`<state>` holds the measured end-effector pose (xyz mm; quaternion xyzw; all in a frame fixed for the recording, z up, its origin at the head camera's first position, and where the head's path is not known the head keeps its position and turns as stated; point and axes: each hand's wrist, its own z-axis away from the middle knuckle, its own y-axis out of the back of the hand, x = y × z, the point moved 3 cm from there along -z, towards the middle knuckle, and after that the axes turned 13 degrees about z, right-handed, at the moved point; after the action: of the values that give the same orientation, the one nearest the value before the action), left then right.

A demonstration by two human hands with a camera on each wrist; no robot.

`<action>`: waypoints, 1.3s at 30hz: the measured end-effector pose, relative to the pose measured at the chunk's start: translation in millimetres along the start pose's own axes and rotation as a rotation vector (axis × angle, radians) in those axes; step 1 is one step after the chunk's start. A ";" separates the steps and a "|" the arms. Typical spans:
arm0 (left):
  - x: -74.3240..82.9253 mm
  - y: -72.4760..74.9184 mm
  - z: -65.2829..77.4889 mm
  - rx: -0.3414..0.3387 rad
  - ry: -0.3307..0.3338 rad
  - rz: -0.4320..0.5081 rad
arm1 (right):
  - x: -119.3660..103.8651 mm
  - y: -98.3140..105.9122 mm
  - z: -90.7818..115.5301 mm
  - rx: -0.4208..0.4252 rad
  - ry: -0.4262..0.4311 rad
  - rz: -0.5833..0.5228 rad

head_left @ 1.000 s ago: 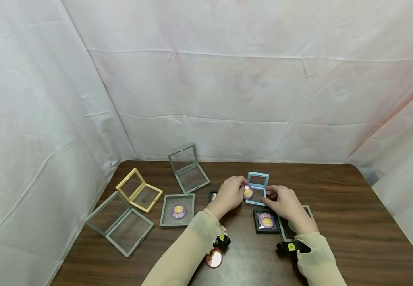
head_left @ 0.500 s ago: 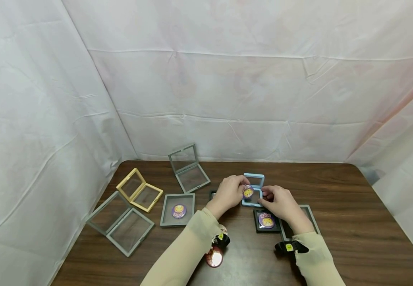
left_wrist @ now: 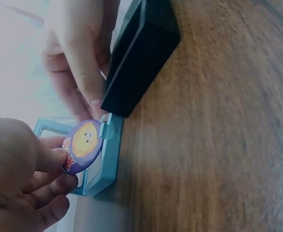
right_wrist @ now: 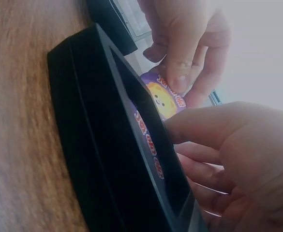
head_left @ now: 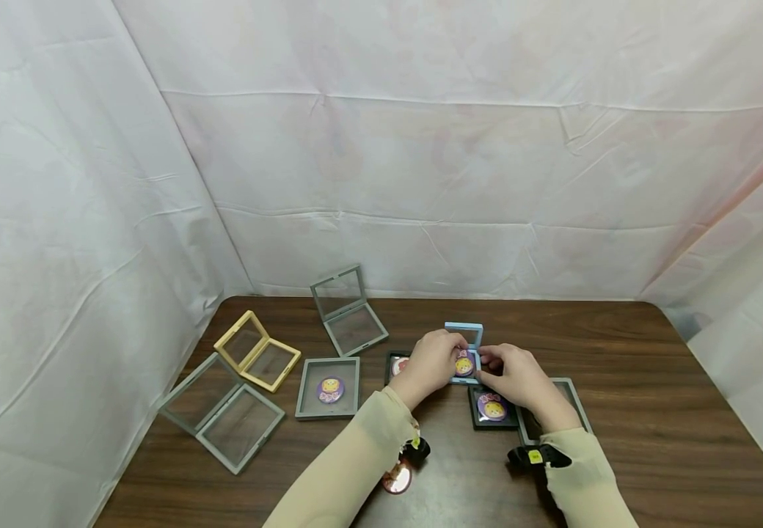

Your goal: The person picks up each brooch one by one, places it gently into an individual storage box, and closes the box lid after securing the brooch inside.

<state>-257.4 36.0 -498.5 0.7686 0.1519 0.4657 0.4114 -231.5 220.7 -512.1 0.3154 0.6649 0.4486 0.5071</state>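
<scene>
My left hand [head_left: 431, 361] pinches a purple round button badge [head_left: 464, 364] with a yellow cartoon face. In the left wrist view the badge [left_wrist: 85, 140] is tilted in the lower half of a small light-blue display case [left_wrist: 111, 157], whose lid stands raised. My right hand [head_left: 523, 375] grips the right edge of this blue case [head_left: 464, 325] with thumb and fingers. Just in front, a black case [head_left: 482, 425] holds another purple badge [head_left: 491, 407]. The black case [right_wrist: 78, 111] hides part of the right fingers in the right wrist view.
On the left lie a yellow open case [head_left: 289, 364], a large grey open case [head_left: 239, 429], another grey open case [head_left: 357, 328] and a grey tray-like half [head_left: 300, 396] with a badge. A black case [head_left: 389, 367] and a red badge [head_left: 397, 478] sit near the left arm.
The blue case has slid a little left. My left hand has brought the badge right and down, from the case's left edge into its lower half. The right hand has shifted slightly left.
</scene>
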 end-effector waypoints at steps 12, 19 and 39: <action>2.4 -3.8 5.0 -0.115 -0.045 -0.071 | 1.4 -0.5 -0.5 0.002 0.010 -0.012; 1.2 -4.0 7.1 -0.105 -0.023 -0.118 | 1.2 -1.0 -1.0 0.001 0.011 -0.013; 4.7 -9.7 10.8 -0.040 0.022 -0.100 | 1.2 0.8 0.2 -0.012 0.019 -0.038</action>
<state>-244.4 39.6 -505.7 0.7465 0.1855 0.4559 0.4477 -231.7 222.2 -511.8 0.2954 0.6729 0.4460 0.5109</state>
